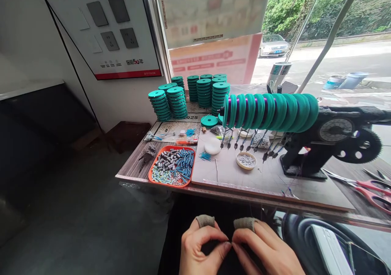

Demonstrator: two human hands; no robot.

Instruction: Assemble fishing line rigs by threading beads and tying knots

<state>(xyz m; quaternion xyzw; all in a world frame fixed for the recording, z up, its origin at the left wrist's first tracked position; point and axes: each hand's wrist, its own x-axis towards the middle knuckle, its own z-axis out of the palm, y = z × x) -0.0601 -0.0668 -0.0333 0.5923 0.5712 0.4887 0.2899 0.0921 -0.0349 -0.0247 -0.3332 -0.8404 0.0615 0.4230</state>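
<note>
My left hand is low in front of the table edge, its thumb and forefinger pinched together. Fingertip to fingertip with it, my right hand pinches in the same way. What lies between the fingertips is too small to make out. A greyish cloth band wraps a finger on each hand. Above the hands, on the table, are a thin metal needle-like rod and a round dish of small silvery beads. An orange tray holds grey cylinders, blue springs and other small parts.
A black winding machine carries a row of green spools, with small weighted lines hanging below. More green spools are stacked at the back. Red-handled scissors lie right. A white phone-like object rests on a black bag.
</note>
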